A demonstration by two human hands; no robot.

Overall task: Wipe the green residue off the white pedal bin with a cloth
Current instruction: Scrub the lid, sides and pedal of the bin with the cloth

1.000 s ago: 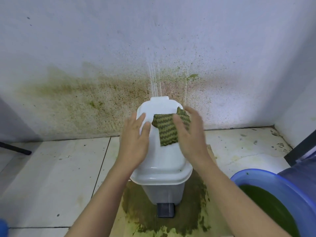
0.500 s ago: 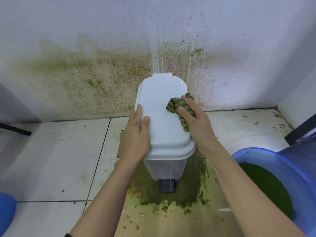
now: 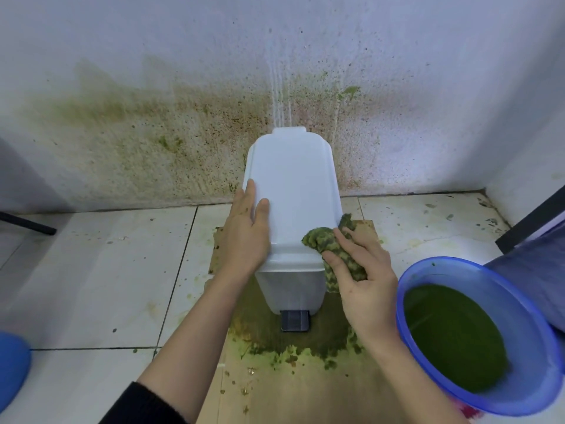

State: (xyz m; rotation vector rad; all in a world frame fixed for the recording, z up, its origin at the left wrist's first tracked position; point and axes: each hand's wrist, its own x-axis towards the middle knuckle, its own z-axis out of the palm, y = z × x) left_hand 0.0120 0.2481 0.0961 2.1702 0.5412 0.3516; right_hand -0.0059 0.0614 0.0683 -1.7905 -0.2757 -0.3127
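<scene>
— Where's the bin?
— The white pedal bin stands against the spattered wall, on stained cardboard. My left hand lies flat on the lid's left edge, fingers straight and together.
— And the right?
— My right hand pinches the green cloth between thumb and curled fingers, bunched against the lid's near right corner — forearm angling in from beside the blue basin.

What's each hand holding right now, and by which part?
The right hand grips the crumpled green cloth by its bunched middle at the front right corner of the white plastic pedal bin. The left hand holds nothing, resting flat on the bin.
</scene>
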